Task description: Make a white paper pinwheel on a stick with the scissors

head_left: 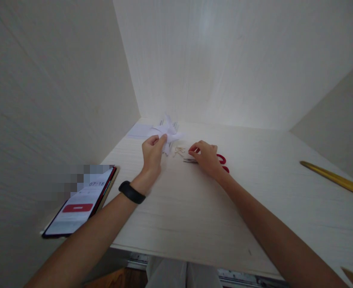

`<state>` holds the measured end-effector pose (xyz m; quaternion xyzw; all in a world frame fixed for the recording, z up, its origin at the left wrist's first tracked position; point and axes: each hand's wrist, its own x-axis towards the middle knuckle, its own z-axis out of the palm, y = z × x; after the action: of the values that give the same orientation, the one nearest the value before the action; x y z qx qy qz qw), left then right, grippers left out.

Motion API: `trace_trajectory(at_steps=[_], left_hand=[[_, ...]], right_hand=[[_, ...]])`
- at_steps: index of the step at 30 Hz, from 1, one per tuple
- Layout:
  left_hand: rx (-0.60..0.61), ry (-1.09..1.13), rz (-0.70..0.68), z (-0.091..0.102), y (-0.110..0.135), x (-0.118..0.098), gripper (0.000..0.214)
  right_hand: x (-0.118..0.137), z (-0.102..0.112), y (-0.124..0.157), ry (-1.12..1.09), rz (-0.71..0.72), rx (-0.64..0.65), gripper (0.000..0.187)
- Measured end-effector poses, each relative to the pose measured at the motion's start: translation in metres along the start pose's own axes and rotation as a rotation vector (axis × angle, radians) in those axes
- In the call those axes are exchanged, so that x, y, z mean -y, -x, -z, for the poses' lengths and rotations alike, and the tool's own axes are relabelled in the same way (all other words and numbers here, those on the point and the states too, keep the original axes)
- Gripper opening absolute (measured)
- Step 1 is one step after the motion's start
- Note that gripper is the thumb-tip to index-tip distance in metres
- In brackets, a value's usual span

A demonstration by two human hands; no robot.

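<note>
My left grip (152,155) pinches the folded paper (170,129) over the desk (179,224), seemingly to keep its folds together; my right grip (208,157), curled, contents unclear, hovers by the scissors (222,159), with small sticks (180,151) between, apparently for easy reach.

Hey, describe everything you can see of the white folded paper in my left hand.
The white folded paper looks thin and is shaped like a pinwheel, with several pointed arms spreading from its middle. Your left hand pinches it, thumb uppermost, toward the far left of the table. Finer folds are too small to make out.
</note>
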<state>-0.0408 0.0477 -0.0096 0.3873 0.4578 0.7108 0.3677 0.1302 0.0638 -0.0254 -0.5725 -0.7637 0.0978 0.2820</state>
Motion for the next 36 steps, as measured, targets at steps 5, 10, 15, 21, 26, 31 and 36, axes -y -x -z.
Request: trace_trajectory(at_steps=[5, 10, 15, 21, 26, 31, 36], left_hand=[[0.038, -0.059, -0.010, -0.006, 0.010, 0.000, 0.029], [0.093, -0.040, 0.036, -0.009, 0.013, -0.002, 0.025], [0.135, -0.048, 0.050, -0.010, 0.016, -0.003, 0.026], [0.195, -0.027, 0.051, -0.014, 0.024, -0.003, 0.020], [0.241, -0.034, 0.050, -0.018, 0.036, -0.005, 0.016], [0.293, -0.128, -0.044, -0.019, 0.044, -0.003, 0.015], [0.283, -0.227, -0.151, -0.017, 0.050, -0.003, 0.013]], right_hand=[[0.013, -0.019, 0.001, 0.039, -0.003, -0.016, 0.013], [0.021, -0.028, 0.003, 0.065, 0.010, -0.027, 0.012], [0.011, -0.016, 0.003, 0.044, 0.010, -0.043, 0.012], [-0.019, 0.037, 0.022, -0.436, -0.184, -0.242, 0.007], [-0.015, 0.068, 0.039, -0.668, 0.064, -0.469, 0.008], [0.005, 0.067, 0.045, -0.641, 0.202, -0.425, 0.013], [0.013, 0.060, 0.056, -0.476, 0.207, -0.393, 0.006]])
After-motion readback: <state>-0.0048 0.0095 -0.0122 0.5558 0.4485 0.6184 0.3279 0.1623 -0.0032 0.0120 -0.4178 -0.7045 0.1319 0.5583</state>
